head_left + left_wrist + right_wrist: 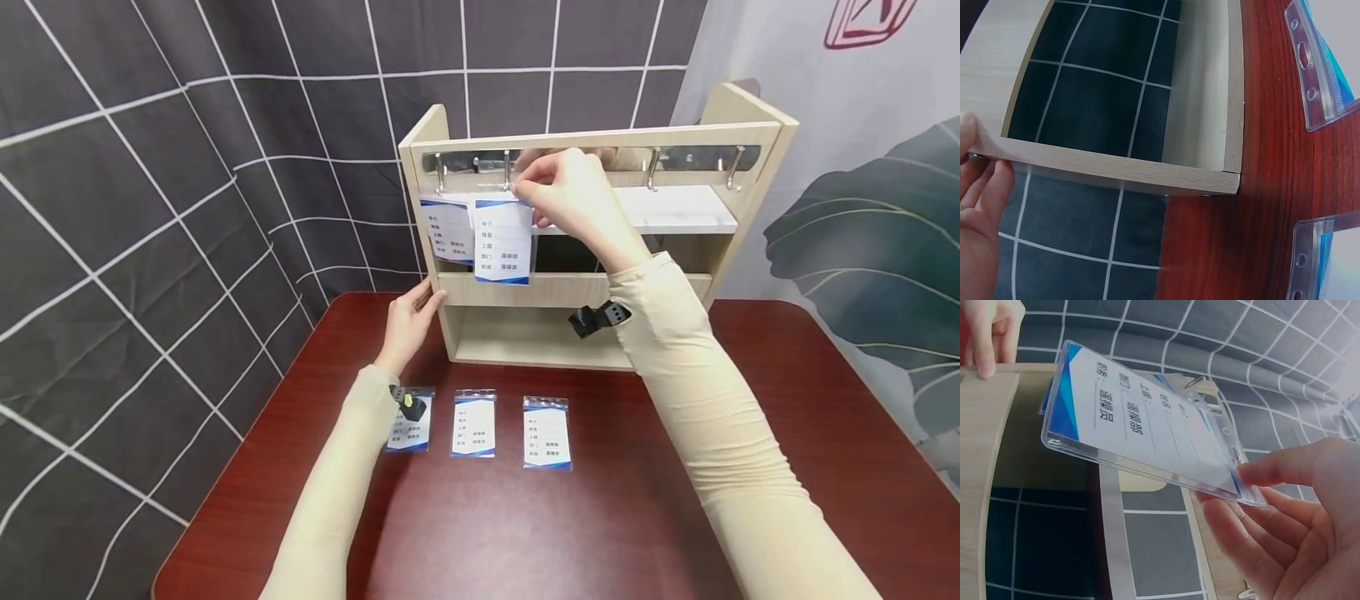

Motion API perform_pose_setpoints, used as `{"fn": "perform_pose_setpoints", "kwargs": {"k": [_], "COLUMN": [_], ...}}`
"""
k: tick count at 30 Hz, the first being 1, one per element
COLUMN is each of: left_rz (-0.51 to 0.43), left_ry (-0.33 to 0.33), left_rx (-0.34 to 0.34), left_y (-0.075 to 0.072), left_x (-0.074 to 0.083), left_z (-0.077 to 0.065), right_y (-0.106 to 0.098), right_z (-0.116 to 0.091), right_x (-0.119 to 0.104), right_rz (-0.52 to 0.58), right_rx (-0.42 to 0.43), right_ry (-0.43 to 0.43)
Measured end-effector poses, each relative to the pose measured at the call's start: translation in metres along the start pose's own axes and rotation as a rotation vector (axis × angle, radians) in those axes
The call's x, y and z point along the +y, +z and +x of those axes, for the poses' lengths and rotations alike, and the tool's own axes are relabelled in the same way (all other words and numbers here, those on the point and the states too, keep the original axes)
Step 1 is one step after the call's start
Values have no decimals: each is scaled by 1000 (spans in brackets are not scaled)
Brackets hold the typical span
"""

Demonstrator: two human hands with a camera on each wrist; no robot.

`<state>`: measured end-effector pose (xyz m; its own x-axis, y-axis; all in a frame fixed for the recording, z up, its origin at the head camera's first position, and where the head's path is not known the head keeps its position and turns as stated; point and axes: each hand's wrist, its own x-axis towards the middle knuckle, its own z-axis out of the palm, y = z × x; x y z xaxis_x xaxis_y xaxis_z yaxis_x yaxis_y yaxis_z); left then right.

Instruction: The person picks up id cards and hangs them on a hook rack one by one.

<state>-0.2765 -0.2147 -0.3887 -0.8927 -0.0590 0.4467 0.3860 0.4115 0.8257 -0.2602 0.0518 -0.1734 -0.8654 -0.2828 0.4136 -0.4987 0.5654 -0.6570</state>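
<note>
My right hand (576,196) pinches the top corner of a clear-sleeved ID badge (504,242) between thumb and fingers. The badge hangs upright just below the second hook (507,167) from the left on the wooden shelf (570,290). In the right wrist view, the thumb lies near the slotted edge of the badge (1138,419). Another badge (447,229) hangs at the leftmost hook, partly covered by the held one. My left hand (407,323) grips the shelf's left side board (1116,167), thumb on the front and fingers on the outer side.
Three badges lie in a row on the red-brown table (480,533): a left one (408,435) partly behind my left wrist, a middle one (473,427) and a right one (547,435). Two more hooks are on the right of the metal strip (693,158). A gridded dark curtain (337,125) hangs behind.
</note>
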Motion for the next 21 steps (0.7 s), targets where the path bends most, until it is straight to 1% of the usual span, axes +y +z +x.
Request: {"fn": "perform_pose_setpoints", "kwargs": {"k": [4,7,11,16,18,21], "left_rz": [-9,-17,-12,-6,-7,-4], "left_ry": [16,8,-12,-4,-3,-11], "left_rx": [5,6,6,-17,-19,-13], "left_y": [1,1,0,-1,-2,-3], "left_x": [0,0,0,1,2,2], "left_z": [2,1,0,0,0,-1], "right_y": [3,5,4,0,-1,-1], "right_z": [4,6,5,5,6,8], "right_x": [2,4,4,0,-1,-2], "right_rz": [-64,-105,-133,-233,-252,-249], "right_rx": [31,37,3,-27,-58,-109], "right_ry": [-13,-32,-46,-63,-69,-67]}}
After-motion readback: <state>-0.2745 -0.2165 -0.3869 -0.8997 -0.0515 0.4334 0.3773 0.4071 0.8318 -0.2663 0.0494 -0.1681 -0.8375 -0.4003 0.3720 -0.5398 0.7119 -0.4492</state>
